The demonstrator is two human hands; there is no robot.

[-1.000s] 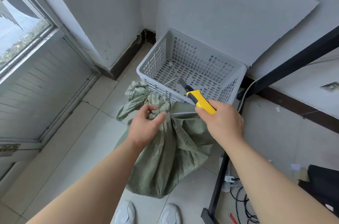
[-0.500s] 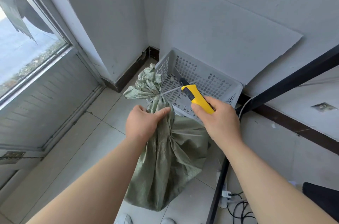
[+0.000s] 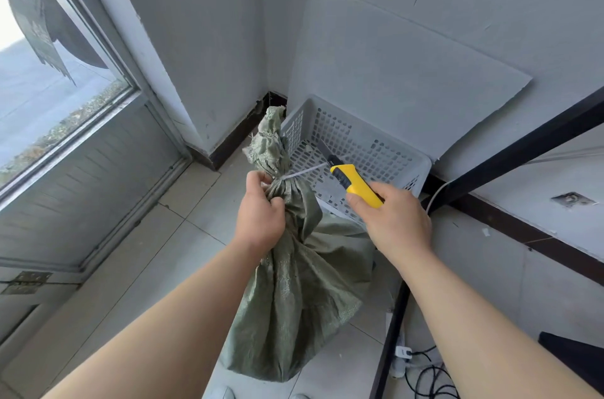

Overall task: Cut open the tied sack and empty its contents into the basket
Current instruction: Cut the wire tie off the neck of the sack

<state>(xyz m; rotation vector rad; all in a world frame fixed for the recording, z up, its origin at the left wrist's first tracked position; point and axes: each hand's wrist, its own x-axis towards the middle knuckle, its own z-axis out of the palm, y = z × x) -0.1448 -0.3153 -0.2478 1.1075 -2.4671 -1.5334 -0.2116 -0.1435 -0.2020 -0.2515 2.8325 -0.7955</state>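
A green woven sack (image 3: 294, 294) stands on the tiled floor, its neck bunched upright and bound by a white zip tie (image 3: 302, 173) whose tail sticks out to the right. My left hand (image 3: 261, 212) grips the sack's neck just below the tie. My right hand (image 3: 392, 218) holds a yellow utility knife (image 3: 356, 184), its extended blade by the tie's tail. Behind the sack, in the corner, sits a white perforated plastic basket (image 3: 405, 166), which looks empty.
A grey board (image 3: 408, 81) leans on the wall behind the basket. A black metal frame (image 3: 510, 156) runs along the right, its leg beside the sack. Cables and a power strip (image 3: 411, 366) lie at lower right. A glazed door (image 3: 65, 88) fills the left.
The sack's neck has been pulled up straight and my left hand has shifted to just under the tie. The knife has come up from below the knot to the tie's tail.
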